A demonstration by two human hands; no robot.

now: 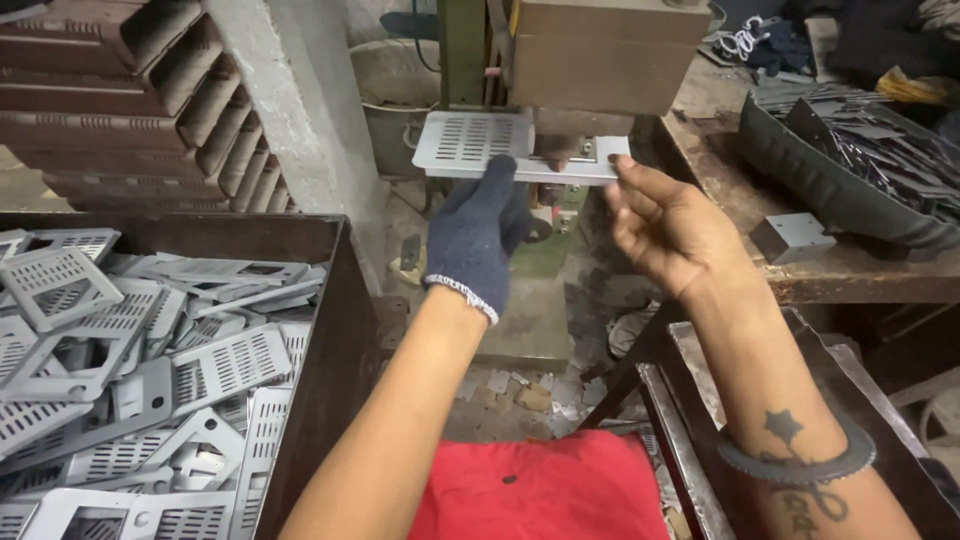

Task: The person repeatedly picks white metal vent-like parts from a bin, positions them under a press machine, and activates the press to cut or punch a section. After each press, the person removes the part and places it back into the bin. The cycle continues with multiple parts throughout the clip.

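Plate: a flat grey metal plate (pixel 480 145) with rows of slots is held level under the head of the press, its far edge pushed in beneath the block.
Left hand: the left hand (pixel 478 232), covered by a dark knitted glove with a white cuff, is closed on the near edge of the plate, fingers curled up under and against it.
Right hand: the right hand (pixel 668 228) is bare; its fingers are pinched on the right end of the plate, with the palm turned toward the left hand.
Press: a green-framed press (pixel 590 50) with a tan block is seen directly above the plate, and the plate's middle is partly hidden by it.
Bin: a dark metal bin (pixel 335 330) is placed at the left, and is filled with a loose heap of the same grey slotted plates (pixel 150 370).
Bench: a worn bench (pixel 860 275) is seen at the right, where a small grey metal block (pixel 793 236) rests near the edge.
Tray: a dark tray (pixel 830 190) loaded with dark flat metal pieces is set on the bench, behind the block.
Lap: red cloth (pixel 545 490) is seen at the bottom, between the two forearms.
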